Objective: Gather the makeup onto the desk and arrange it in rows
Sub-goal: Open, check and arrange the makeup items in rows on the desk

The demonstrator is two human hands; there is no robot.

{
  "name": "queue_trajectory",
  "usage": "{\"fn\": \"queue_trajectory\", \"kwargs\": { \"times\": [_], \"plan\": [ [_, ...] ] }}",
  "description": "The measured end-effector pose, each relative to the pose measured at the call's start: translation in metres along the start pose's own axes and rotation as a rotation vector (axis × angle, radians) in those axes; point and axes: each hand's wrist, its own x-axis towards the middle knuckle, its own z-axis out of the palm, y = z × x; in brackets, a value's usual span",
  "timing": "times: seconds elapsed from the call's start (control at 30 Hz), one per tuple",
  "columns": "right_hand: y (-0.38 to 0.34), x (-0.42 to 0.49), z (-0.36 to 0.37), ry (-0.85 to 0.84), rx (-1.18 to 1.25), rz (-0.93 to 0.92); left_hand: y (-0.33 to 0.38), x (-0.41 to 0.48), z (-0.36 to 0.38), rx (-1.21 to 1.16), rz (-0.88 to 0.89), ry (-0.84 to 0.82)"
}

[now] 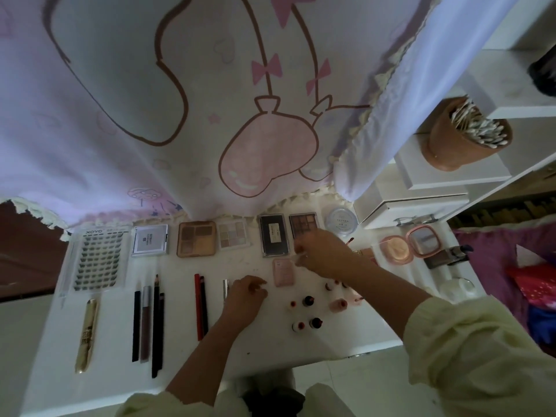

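Just behind the pink case (284, 271) on the surface (258, 353), the right hand (323, 251) pinches something small; left hand (245, 293) curled, contents unclear.

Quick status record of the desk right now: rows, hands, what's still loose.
back row: lash tray, silver compact, palettes up to the dark case
front row: gold tube, pencils, red pencil
left hand: on the desk, over a silver item
right hand: pinching something small and clear; unclear what
loose: small bottles, pink case
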Motion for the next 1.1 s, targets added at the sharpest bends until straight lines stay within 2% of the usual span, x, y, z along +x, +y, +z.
{"fn": "queue_trajectory", "kwargs": {
  "times": [0.17, 0.3, 0.4, 0.63, 0.83, 1.1],
  "plan": [
    [0.001, -0.028, -0.02, 0.203, 0.666, 0.108, 0.028, -0.022, -0.029, -0.501, -0.164, -0.055],
    [-0.005, -0.049, -0.022, 0.205, 1.106, 0.165, 0.063, -0.05, -0.039, -0.638, -0.071, -0.09],
    [-0.012, -0.06, -0.023, 0.193, 1.315, 0.189, 0.082, -0.07, -0.039, -0.661, -0.03, -0.08],
    [-0.023, -0.074, -0.02, 0.171, 1.437, 0.214, 0.094, -0.099, -0.032, -0.616, 0.064, -0.027],
    [-0.019, -0.084, -0.024, 0.103, 1.4, 0.15, 0.098, -0.107, -0.032, -0.628, 0.073, 0.013],
    [-0.017, -0.089, -0.026, 0.19, 1.196, 0.041, 0.1, -0.112, -0.031, -0.64, 0.084, 0.027]
  ]
}}
